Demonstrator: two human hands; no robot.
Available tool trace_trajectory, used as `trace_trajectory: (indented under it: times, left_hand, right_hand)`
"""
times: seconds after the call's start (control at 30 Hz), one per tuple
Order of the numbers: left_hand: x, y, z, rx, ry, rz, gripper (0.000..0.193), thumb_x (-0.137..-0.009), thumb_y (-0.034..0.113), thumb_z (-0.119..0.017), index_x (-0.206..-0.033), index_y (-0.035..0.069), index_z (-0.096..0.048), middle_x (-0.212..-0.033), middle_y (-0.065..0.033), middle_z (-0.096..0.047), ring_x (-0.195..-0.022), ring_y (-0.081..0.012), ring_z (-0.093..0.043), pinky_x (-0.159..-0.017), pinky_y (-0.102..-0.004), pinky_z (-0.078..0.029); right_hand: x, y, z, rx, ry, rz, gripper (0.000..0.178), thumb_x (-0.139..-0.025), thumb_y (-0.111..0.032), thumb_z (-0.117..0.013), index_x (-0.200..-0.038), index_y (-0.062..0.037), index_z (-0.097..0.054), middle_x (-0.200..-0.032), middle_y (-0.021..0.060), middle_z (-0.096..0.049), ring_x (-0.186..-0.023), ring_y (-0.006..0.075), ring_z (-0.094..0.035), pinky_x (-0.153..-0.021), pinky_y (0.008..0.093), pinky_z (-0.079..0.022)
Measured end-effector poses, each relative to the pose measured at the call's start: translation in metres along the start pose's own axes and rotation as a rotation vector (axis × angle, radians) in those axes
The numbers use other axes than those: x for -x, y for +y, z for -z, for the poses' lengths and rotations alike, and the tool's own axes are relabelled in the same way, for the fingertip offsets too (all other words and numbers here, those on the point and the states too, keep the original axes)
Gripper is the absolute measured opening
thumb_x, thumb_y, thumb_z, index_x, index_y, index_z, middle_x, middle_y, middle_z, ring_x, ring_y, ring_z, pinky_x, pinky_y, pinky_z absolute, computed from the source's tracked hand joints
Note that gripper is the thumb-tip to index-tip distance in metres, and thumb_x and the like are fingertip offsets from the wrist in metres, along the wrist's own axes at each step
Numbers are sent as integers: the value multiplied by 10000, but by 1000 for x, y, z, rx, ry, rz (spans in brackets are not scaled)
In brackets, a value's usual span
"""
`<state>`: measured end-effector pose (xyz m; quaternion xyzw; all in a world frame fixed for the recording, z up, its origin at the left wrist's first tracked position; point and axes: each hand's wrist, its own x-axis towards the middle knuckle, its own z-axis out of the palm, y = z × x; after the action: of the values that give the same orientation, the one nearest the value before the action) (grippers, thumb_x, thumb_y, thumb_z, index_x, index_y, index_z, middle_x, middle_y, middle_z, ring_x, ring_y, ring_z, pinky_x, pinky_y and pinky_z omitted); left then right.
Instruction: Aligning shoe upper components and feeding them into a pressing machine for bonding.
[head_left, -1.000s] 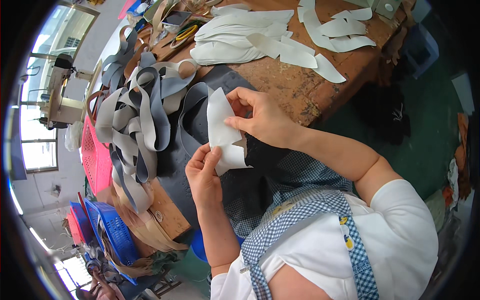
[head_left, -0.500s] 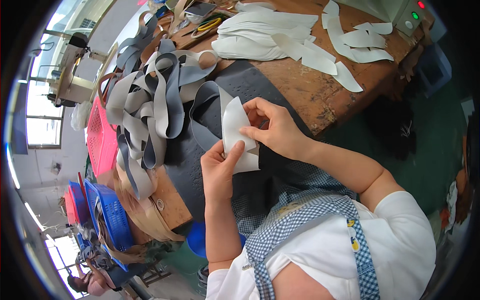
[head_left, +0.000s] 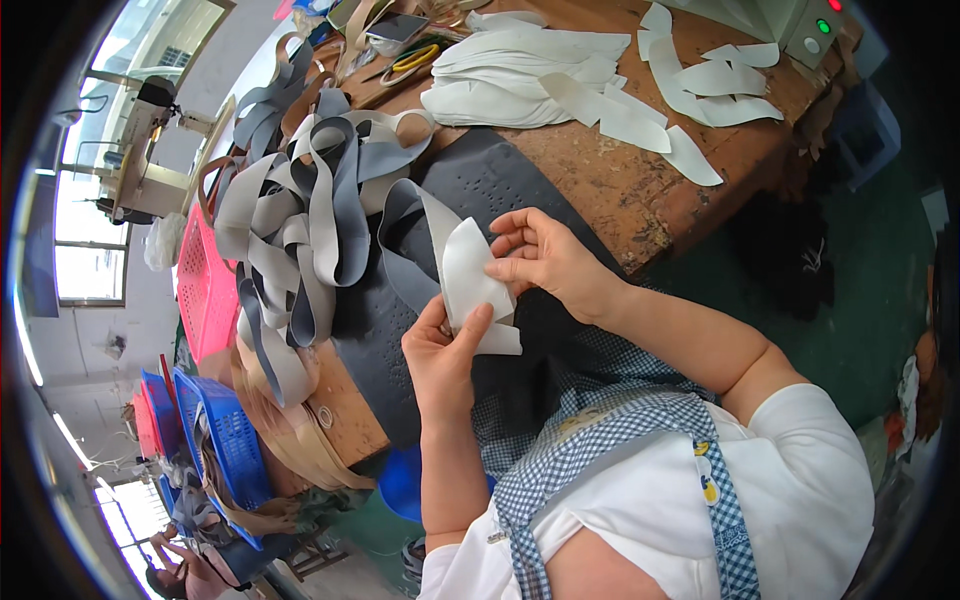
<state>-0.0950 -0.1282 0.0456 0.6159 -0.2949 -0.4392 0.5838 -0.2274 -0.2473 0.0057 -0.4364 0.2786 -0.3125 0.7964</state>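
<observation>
In my left hand (head_left: 440, 350), thumb in front and fingers behind, is the lower part of a white curved piece (head_left: 468, 262) of thin sheet material. A long strip (head_left: 402, 245), grey on one face and pale on the other, runs behind this piece and loops away to the left. Its pale end sticks out below my left thumb. My right hand (head_left: 565, 268) has its thumb on the right edge of the white piece, with the fingers curled beside and partly behind it. Both hands are above a dark perforated mat (head_left: 500, 180) at the table's near edge.
A tangled heap of grey strips (head_left: 300, 230) lies left on the wooden table (head_left: 590, 180). Stacked white pieces (head_left: 525, 75) and yellow-handled scissors (head_left: 412, 60) lie at the back. Pink (head_left: 205, 290) and blue baskets (head_left: 225, 430) stand left. Another person (head_left: 175, 575) sits at lower left.
The white piece and both hands sit slightly lower in the view. My right fingers have shifted a little at the piece's edge. My left hand keeps its hold.
</observation>
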Motion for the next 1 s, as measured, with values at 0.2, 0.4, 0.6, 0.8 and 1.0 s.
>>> trace_trajectory:
  times: [0.2, 0.4, 0.6, 0.8, 1.0]
  left_hand:
    - [9, 5, -4, 13, -11, 35, 317, -848, 46, -761, -1124, -77, -663, -951, -57, -710, -802, -83, -648, -735, -219, -507]
    - [9, 2, 0, -129, -19, 49, 293, -844, 49, -767, -1093, -77, -676, -895, -38, -710, -751, -61, -635, -687, -204, -501]
    - [2, 24, 21, -387, -128, 29, 262, -823, 57, -784, -1026, -75, -682, -868, -13, -692, -758, -47, -617, -667, -206, -506]
    - [-10, 84, 20, -1197, -455, -417, 291, -741, 73, -741, -1003, 1, -638, -832, -202, -625, -851, -404, -611, -765, -433, -491]
    - [-18, 73, -9, -1144, 303, -1043, 257, -747, 71, -794, -934, 32, -622, -848, -93, -622, -885, -283, -607, -781, -387, -497]
  right_hand:
    - [-9, -16, -8, -127, -9, -197, 685, -814, -49, -779, -1367, 25, -382, -1137, 130, -620, -1005, 182, -638, -860, 308, -532]
    - [-24, -8, 16, -146, 38, -14, 702, -777, -24, -793, -1358, 16, -403, -1029, 98, -669, -927, 183, -673, -837, 313, -545]
    - [-27, -3, 36, -181, 87, -107, 592, -835, -64, -746, -1336, -18, -434, -1095, 100, -642, -1002, 184, -653, -812, 310, -555]
    - [2, -64, 2, 1122, -402, 935, 574, -743, -44, -736, -1279, -40, -529, -1272, 142, -587, -1119, 362, -617, -1143, 494, -344]
    - [-19, -50, 12, 562, -390, 266, 375, -784, -39, -769, -1126, -10, -619, -1008, 54, -683, -931, 158, -668, -925, 323, -515]
